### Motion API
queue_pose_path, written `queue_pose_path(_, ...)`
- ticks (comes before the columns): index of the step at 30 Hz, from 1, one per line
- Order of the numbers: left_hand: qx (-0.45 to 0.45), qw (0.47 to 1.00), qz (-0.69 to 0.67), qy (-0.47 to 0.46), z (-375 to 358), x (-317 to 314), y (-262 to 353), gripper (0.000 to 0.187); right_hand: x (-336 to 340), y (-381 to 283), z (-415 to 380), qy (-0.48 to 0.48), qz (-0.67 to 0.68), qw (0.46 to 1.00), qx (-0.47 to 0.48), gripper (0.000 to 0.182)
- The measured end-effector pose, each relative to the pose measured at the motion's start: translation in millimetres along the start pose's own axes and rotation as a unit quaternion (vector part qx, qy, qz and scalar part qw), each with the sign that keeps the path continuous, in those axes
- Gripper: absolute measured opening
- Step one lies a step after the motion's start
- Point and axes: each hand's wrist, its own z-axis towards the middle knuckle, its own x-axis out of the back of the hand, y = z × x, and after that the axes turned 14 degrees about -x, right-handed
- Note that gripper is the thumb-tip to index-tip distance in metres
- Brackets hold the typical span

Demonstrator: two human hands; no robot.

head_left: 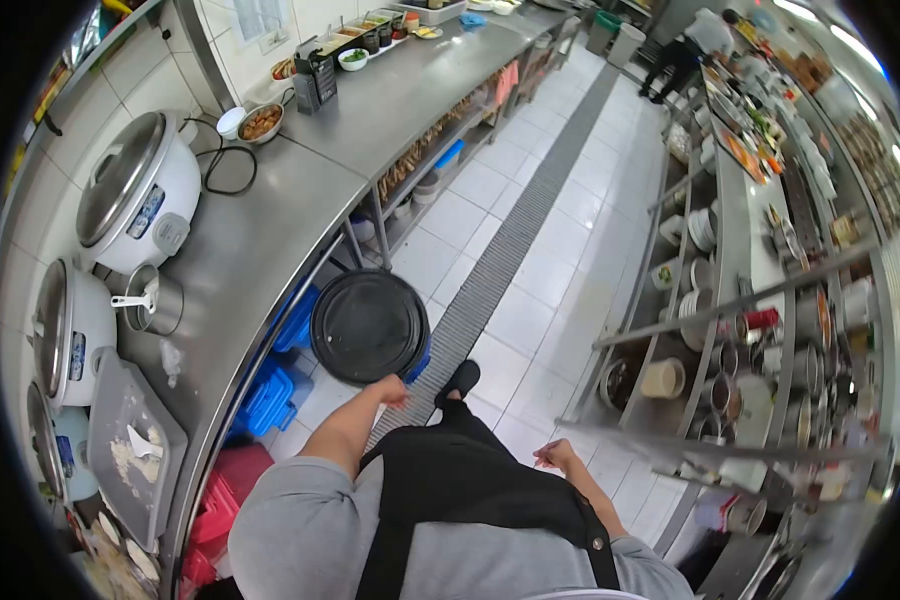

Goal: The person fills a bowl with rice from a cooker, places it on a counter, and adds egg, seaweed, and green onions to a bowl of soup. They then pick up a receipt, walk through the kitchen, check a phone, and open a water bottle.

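You seem to be walking or standing on the floor between the two work sides, though one still view can't settle which. Your left hand [395,391] is bent with its fingers curled a bit, and your right hand [554,455] is bent too; I see nothing in either one, but I can't tell how tight the fingers are. The big round black lid [370,325] is at your 11 o'clock, close by your left hand; I can't tell if they touch. My guess is that a step ahead calls for keeping that hand and your black closed shoe [458,383] off its rim. The long shiny steel counter [300,190] edges you from 9 to 11 o'clock, and the metal shelf rack [660,330] from 1 to 3. The white tile floor [532,310] gives you open room at 12 to 1.
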Motion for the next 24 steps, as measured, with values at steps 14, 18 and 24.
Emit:
queue_pose_path(14,0.236,0.961,0.051,-0.134,120.9,88.2,175.5,0.018,147.2,-394.4,159.0,0.123,-0.161,0.967,0.153,0.014)
queue_pose_path(18,0.272,0.951,0.057,-0.138,188.4,109.2,178.3,0.02,186.4,-509.5,155.8,0.081,-0.149,0.961,0.219,0.015)
queue_pose_path(24,0.256,0.955,0.139,-0.051,373.3,200.0,245.6,0.031,295.2,-549.0,188.6,0.136,-0.049,0.982,0.124,0.015)
